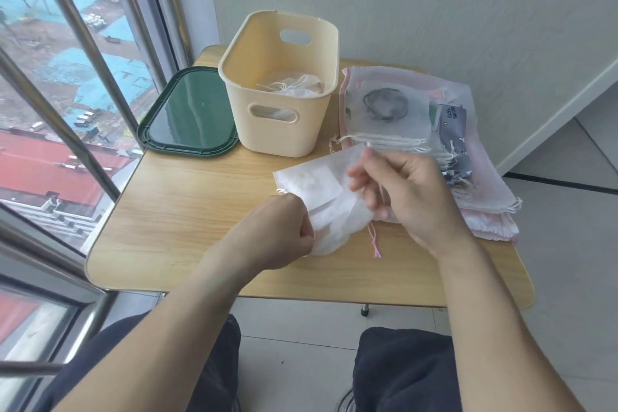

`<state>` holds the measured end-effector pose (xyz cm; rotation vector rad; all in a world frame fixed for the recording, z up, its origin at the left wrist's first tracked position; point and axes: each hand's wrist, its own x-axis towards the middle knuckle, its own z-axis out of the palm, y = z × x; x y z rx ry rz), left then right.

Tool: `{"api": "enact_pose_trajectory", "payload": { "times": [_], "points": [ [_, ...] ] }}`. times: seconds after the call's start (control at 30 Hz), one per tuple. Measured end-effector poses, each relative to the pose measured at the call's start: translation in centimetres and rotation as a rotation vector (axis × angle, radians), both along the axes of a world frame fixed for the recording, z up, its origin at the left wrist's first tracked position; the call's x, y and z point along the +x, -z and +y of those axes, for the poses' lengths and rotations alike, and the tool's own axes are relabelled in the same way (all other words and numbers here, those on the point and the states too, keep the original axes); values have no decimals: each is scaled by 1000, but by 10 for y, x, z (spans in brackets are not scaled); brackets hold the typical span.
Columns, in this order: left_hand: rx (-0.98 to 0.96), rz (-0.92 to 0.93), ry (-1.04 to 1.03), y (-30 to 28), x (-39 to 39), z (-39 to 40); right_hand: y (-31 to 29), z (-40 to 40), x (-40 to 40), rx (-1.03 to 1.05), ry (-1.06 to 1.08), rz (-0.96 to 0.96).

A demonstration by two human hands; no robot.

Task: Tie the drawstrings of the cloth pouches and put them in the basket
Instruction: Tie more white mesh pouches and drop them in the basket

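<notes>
A white cloth pouch [322, 192] is held just above the middle of the wooden table [187, 227]. My left hand [284, 231] is closed on its lower left corner. My right hand [404, 194] pinches its right side, fingers curled around the cloth and a thin string. A pink drawstring [375, 242] hangs below the pouch. The cream plastic basket [282, 43] stands behind, with a white pouch [294, 85] lying at its bottom. A pile of flat pouches [401, 110] with loose white drawstrings lies at the right of the table.
A dark green lid [190, 114] lies flat left of the basket. A window with metal bars [83, 53] runs along the left side, a white wall is behind the table. My knees [401, 375] are under the near table edge.
</notes>
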<state>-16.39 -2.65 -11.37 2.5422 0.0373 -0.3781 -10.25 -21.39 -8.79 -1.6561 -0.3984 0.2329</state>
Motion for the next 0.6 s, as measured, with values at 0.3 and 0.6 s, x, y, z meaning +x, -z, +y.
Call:
{"api": "enact_pose_trajectory", "payload": {
  "times": [0.3,0.6],
  "points": [
    [-68,-23,-59,-1,2,-2,13,20,26,-479,74,-309],
    [-345,-163,-286,-6,6,-1,14,0,2,-549,111,-408]
  ]
}}
